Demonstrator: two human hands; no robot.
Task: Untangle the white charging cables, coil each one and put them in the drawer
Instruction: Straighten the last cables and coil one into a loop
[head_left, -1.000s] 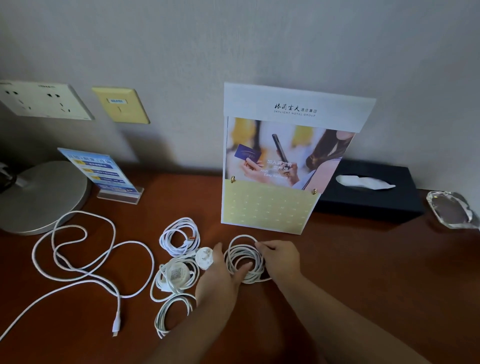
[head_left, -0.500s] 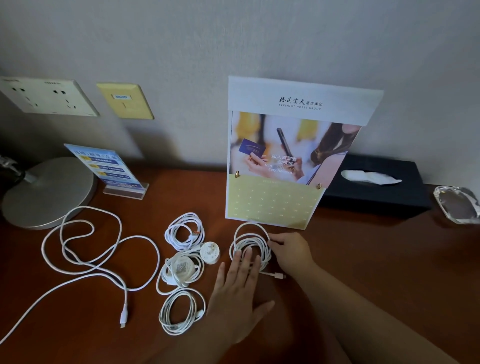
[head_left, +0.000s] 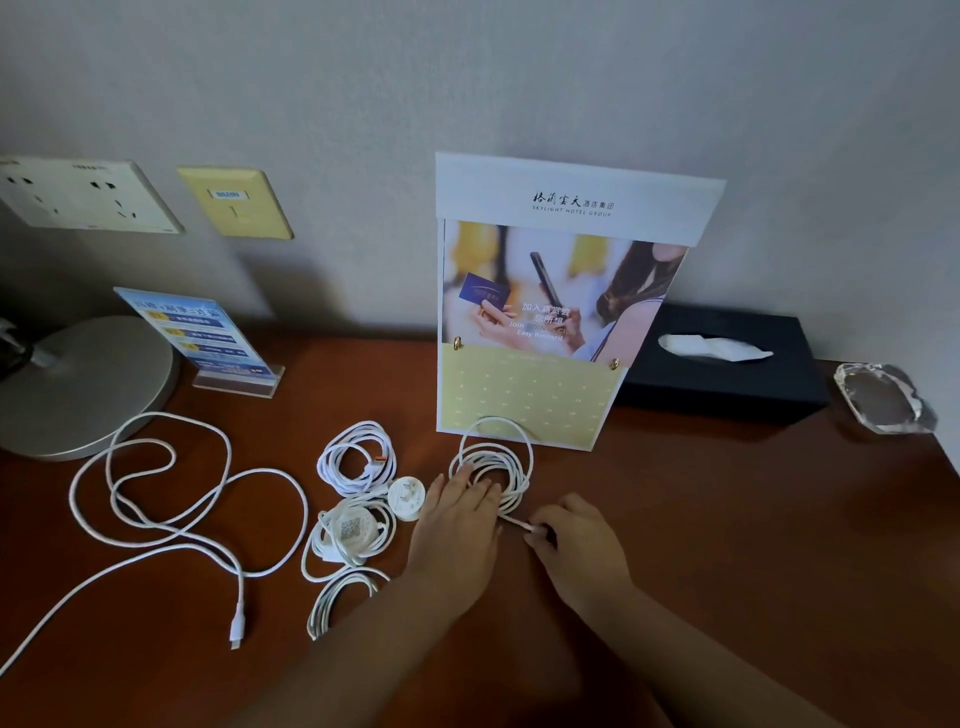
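Several white charging cables lie on a reddish-brown desk (head_left: 727, 519). A coiled cable (head_left: 511, 457) sits in front of a standing brochure. My left hand (head_left: 457, 525) lies flat with straight fingers pressing on this coil's near side. My right hand (head_left: 576, 540) pinches the coil's loose plug end just right of the left hand. To the left are a small coil (head_left: 358, 460), a round white charger (head_left: 353, 530) wrapped in its cord, a round plug adapter (head_left: 407, 498), and another coil (head_left: 340, 597). A long uncoiled cable (head_left: 171, 514) sprawls at far left. No drawer is in view.
A hotel brochure (head_left: 561, 291) leans on the wall behind the coil. A black tissue box (head_left: 727, 374) and a glass ashtray (head_left: 883, 397) stand at the right. A grey lamp base (head_left: 78, 389) and a blue acrylic sign (head_left: 202, 338) stand at the left, under wall sockets (head_left: 83, 195).
My left hand went from gripping the coil's left side to lying flat on it. My right hand left the coil's top rim and took hold of its loose plug end nearer me.
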